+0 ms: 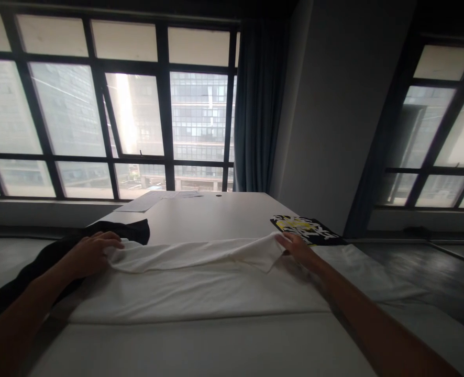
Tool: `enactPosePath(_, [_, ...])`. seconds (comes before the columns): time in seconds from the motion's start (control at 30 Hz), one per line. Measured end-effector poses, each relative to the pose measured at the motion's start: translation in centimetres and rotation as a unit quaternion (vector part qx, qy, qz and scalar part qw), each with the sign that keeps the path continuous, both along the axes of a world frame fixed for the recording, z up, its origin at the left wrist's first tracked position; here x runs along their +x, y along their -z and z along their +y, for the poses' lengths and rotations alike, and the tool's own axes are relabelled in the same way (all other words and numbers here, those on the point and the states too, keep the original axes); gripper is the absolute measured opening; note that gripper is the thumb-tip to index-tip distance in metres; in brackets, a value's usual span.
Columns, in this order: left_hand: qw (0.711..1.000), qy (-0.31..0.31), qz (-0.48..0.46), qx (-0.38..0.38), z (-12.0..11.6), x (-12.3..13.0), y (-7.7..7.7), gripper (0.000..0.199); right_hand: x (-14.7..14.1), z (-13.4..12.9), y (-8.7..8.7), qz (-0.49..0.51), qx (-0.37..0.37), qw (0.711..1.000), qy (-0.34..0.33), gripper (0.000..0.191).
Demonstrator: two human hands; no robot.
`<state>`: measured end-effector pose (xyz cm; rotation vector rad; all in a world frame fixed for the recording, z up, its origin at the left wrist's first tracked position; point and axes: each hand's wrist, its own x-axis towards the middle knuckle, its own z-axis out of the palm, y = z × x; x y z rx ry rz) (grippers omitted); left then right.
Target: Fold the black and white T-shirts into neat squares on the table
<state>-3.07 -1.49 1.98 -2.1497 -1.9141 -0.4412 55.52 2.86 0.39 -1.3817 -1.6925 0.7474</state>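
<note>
A white cloth garment (200, 293) lies spread across the table, its far edge lifted and folded over toward me. My left hand (94, 253) is closed on the left end of that edge, with the fingertips partly hidden by the fabric. At the other end, my right hand (295, 246) pinches the cloth between thumb and fingers. The raised strip hangs between both hands with soft creases. More white fabric (369, 272) trails off to the right, beyond my right forearm.
Black fabric (55, 256) lies under and beside my left arm. A black cloth with white and yellow print (306, 229) is just past my right hand. Sheets of paper (145, 201) rest at the far end of the white table (216, 217), before windows and a blue curtain (257, 110).
</note>
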Motion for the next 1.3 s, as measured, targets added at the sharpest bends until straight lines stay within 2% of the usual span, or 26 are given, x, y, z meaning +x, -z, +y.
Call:
enactPosePath(0.1, [0.994,0.108,0.001,-0.002,0.7,1.6,0.3,0.036,0.8,-1.6,-1.7,0.14,-0.094,0.977,-0.132,0.043])
enactPosePath(0.17, [0.991,0.135,-0.001,-0.015,0.9,3.1,0.8,0.034,1.4,-2.7,-2.5,0.156,-0.149,0.954,-0.208,0.054])
enactPosePath(0.27, [0.987,0.155,-0.002,-0.033,0.6,5.5,1.5,0.037,2.1,-3.6,-3.1,0.129,-0.184,0.939,-0.261,0.067])
enactPosePath(0.33, [0.985,0.168,-0.015,-0.045,0.0,7.7,1.6,0.04,2.2,-3.3,-3.0,0.082,-0.173,0.951,-0.241,0.061])
enactPosePath(0.47, [0.965,0.239,-0.042,-0.098,-2.0,14.4,1.5,0.042,2.5,-1.5,-1.7,-0.084,-0.076,0.987,-0.116,0.036])
enactPosePath(0.5, [0.957,0.267,-0.04,-0.107,-2.6,16.4,1.5,0.04,2.7,-1.0,-1.2,-0.129,-0.045,0.986,-0.097,0.033])
enactPosePath(0.57, [0.939,0.323,-0.027,-0.116,-3.5,20.6,1.7,0.035,3.2,-0.2,-0.3,-0.206,-0.006,0.975,-0.089,0.044])
enactPosePath(0.67, [0.926,0.361,-0.026,-0.105,-3.8,26.2,2.3,0.038,4.2,0.4,0.9,-0.272,-0.005,0.957,-0.099,0.06])
enactPosePath(0.73, [0.919,0.377,-0.032,-0.108,-3.3,28.9,2.7,0.039,4.7,0.6,1.6,-0.293,-0.007,0.95,-0.106,0.056])
enactPosePath(0.77, [0.915,0.388,-0.037,-0.108,-2.9,29.8,2.8,0.034,4.8,0.8,1.9,-0.296,0.0,0.949,-0.108,0.049])
enactPosePath(0.83, [0.902,0.416,-0.052,-0.099,-2.0,31.0,3.0,0.019,4.9,1.1,2.5,-0.292,0.024,0.95,-0.107,0.032])
enactPosePath(0.9, [0.885,0.453,-0.07,-0.081,-1.2,31.1,2.7,0.016,4.9,1.4,2.8,-0.293,0.049,0.951,-0.09,0.019])
enactPosePath(1.03, [0.851,0.51,-0.099,-0.072,-0.1,29.4,1.6,0.018,4.8,1.6,2.3,-0.325,0.065,0.943,-0.019,0.011])
enactPosePath(1.1, [0.847,0.513,-0.11,-0.086,0.1,28.4,1.3,0.02,4.8,1.4,1.9,-0.335,0.058,0.94,0.012,0.01])
enactPosePath(1.2, [0.852,0.502,-0.097,-0.112,-0.1,27.4,1.3,0.023,4.5,0.9,1.2,-0.317,0.002,0.948,0.029,0.011])
enactPosePath(1.3, [0.856,0.497,-0.072,-0.121,-0.6,27.2,1.7,0.024,4.0,0.4,0.9,-0.244,-0.121,0.962,0.007,0.033])
